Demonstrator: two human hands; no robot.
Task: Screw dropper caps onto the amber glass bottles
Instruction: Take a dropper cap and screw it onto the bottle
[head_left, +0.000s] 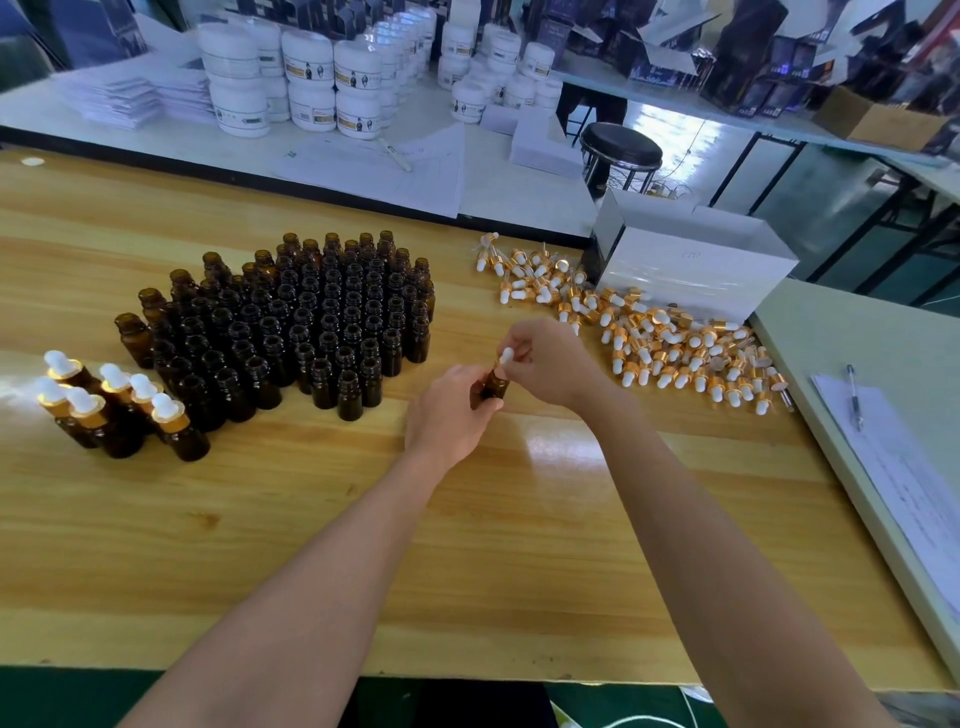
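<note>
A wide-angle camera worn on the head looks forward and down across the desk (311, 519), close above it; the left hand (450, 415) and right hand (550, 364) meet mid-frame, farther tables (519, 192) along the top.

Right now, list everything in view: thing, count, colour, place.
open bottles: dozens, amber, table middle
capped bottles: about six, amber, table left
loose caps: heap, gold-white, table right
held bottle: one, amber, left grip
held cap: one, white bulb, on held bottle
box: one, white, behind loose caps
pen: one, grey, far right
jars: many, white, far back
stool: one, black, beyond box
table: one, wood
left grip: holds held bottle
right grip: pinches held cap
</note>
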